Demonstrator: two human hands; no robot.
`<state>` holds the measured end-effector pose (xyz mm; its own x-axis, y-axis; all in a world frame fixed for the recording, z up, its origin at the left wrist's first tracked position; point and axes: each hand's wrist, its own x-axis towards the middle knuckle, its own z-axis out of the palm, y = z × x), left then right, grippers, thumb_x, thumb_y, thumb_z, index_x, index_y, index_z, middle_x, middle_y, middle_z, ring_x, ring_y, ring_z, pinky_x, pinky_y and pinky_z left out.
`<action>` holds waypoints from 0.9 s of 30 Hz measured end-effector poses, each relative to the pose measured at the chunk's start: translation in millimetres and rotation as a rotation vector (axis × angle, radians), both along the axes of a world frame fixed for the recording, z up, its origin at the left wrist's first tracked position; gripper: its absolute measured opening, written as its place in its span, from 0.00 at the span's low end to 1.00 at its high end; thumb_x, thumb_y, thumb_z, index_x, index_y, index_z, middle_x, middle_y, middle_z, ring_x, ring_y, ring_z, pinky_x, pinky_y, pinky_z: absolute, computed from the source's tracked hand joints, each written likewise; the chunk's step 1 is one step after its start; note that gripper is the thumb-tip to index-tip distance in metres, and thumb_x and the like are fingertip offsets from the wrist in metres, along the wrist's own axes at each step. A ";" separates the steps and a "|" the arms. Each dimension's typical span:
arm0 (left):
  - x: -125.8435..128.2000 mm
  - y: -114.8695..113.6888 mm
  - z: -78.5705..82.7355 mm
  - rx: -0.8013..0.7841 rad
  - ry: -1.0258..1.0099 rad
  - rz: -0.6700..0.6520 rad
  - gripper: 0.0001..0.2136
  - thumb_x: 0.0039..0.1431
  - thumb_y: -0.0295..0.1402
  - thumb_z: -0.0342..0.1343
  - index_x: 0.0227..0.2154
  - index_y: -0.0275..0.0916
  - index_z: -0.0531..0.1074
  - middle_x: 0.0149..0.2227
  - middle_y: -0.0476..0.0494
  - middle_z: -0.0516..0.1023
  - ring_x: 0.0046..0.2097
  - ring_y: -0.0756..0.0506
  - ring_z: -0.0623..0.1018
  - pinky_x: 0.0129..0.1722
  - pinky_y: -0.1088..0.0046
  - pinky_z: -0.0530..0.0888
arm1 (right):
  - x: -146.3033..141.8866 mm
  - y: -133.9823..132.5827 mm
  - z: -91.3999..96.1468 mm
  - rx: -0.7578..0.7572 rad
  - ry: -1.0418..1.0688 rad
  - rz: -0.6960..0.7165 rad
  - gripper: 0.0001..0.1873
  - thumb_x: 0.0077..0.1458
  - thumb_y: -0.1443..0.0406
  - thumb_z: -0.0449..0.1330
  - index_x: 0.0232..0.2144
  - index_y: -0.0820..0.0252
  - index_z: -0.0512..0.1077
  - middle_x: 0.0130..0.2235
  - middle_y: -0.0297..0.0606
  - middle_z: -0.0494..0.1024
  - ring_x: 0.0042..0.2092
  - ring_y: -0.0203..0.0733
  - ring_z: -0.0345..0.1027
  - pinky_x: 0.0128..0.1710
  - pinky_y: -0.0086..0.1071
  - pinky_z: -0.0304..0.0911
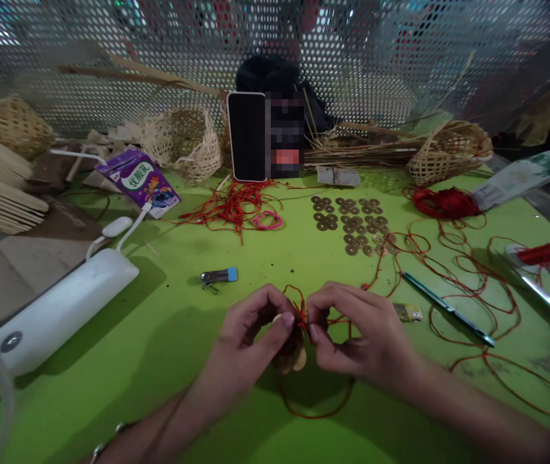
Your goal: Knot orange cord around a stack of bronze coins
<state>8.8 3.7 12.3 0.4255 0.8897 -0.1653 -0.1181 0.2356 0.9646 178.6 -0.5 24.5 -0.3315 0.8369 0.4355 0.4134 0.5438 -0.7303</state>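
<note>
At the near middle of the table, my left hand (255, 335) is closed, thumb and fingers pinching a small bunch of round brass-coloured coins (298, 361) together with red cord at their top. Right beside it, my right hand (364, 325) pinches the red cord (318, 417) between thumb and fingertips. One loop of this cord hangs below the hands, and another small loop stands above the left fingertips. The exact knot is hidden by the fingers. Beyond the hands, several holed coins (351, 224) lie in flower-like groups on the green table (173, 361).
Left are a white power strip (69, 309) and purple drink pouch (142, 180). Nail clippers (219, 276) lie ahead. Red cord scraps (236, 206) sit before a phone (248, 136). Right are a green pen (449, 309), tangled cord, scissors (545, 296) and a thread spool (543, 253). Baskets stand behind.
</note>
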 end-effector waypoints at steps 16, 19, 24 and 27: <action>-0.9 -1.0 0.2 0.177 0.148 0.012 0.03 0.58 0.32 0.54 0.30 0.38 0.69 0.23 0.51 0.70 0.22 0.52 0.68 0.19 0.80 0.66 | 0.2 -0.5 1.5 0.061 -0.013 -0.019 0.08 0.46 0.76 0.54 0.29 0.60 0.66 0.24 0.33 0.72 0.24 0.31 0.64 0.24 0.22 0.62; -1.0 -1.0 1.7 0.169 0.160 0.011 0.03 0.57 0.32 0.54 0.30 0.38 0.70 0.23 0.51 0.70 0.22 0.52 0.68 0.20 0.79 0.67 | 0.0 -0.4 2.0 0.064 -0.024 -0.025 0.08 0.47 0.75 0.53 0.29 0.59 0.66 0.24 0.32 0.71 0.23 0.31 0.64 0.23 0.23 0.62; -0.8 -1.1 3.0 0.177 0.195 0.037 0.03 0.57 0.32 0.54 0.30 0.40 0.69 0.24 0.51 0.69 0.25 0.50 0.69 0.24 0.77 0.69 | 0.3 -1.6 1.5 0.065 -0.038 -0.024 0.07 0.48 0.74 0.54 0.29 0.58 0.66 0.24 0.32 0.72 0.24 0.32 0.63 0.23 0.24 0.62; -0.8 -1.2 2.3 0.214 0.214 0.039 0.02 0.56 0.32 0.54 0.30 0.40 0.69 0.25 0.49 0.71 0.28 0.49 0.71 0.26 0.76 0.70 | 0.8 -1.9 1.2 0.077 -0.042 -0.029 0.08 0.49 0.74 0.54 0.30 0.58 0.66 0.24 0.31 0.72 0.24 0.32 0.63 0.24 0.24 0.62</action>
